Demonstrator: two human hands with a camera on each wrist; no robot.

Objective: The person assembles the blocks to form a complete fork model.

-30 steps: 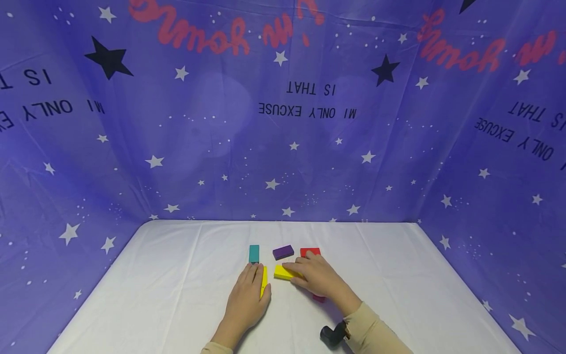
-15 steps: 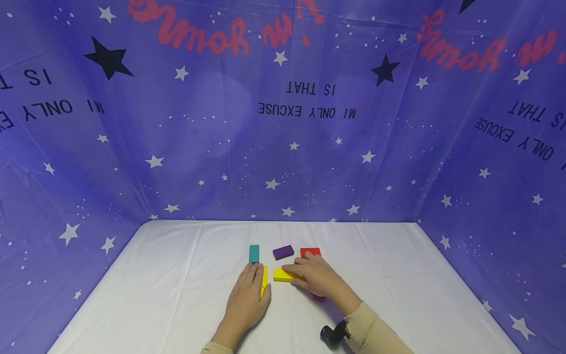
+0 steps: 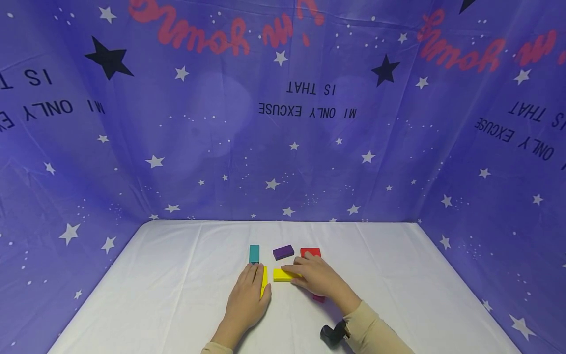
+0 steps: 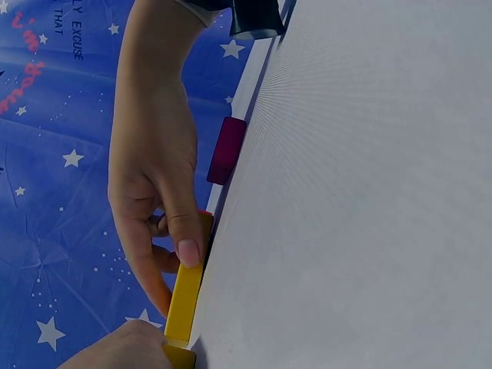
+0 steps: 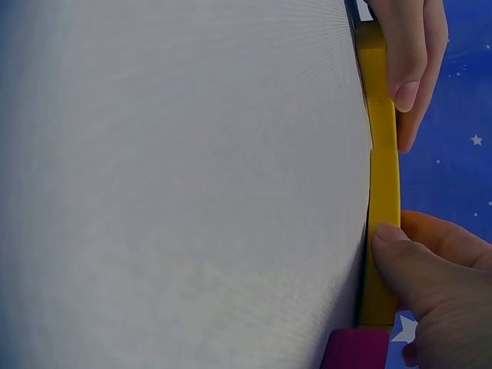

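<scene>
Two yellow blocks lie on the white table. My left hand grips the left yellow block, which points away from me, with the thumb along its near right side. My right hand pinches the right yellow block between thumb and fingers; it lies crosswise, and its right part is hidden by the hand. In the head view a small gap separates the two blocks. In the right wrist view, the thumb presses the block's side. A teal block sits just beyond my left fingertips.
Behind the yellow blocks lie a purple block and a red block, the latter partly covered by my right fingers. A magenta block shows below my right hand. Purple starry cloth hangs around the table.
The right yellow block has turned slightly, its left end coming a little nearer to me, and now lies straight across. My left hand has kept its place.
</scene>
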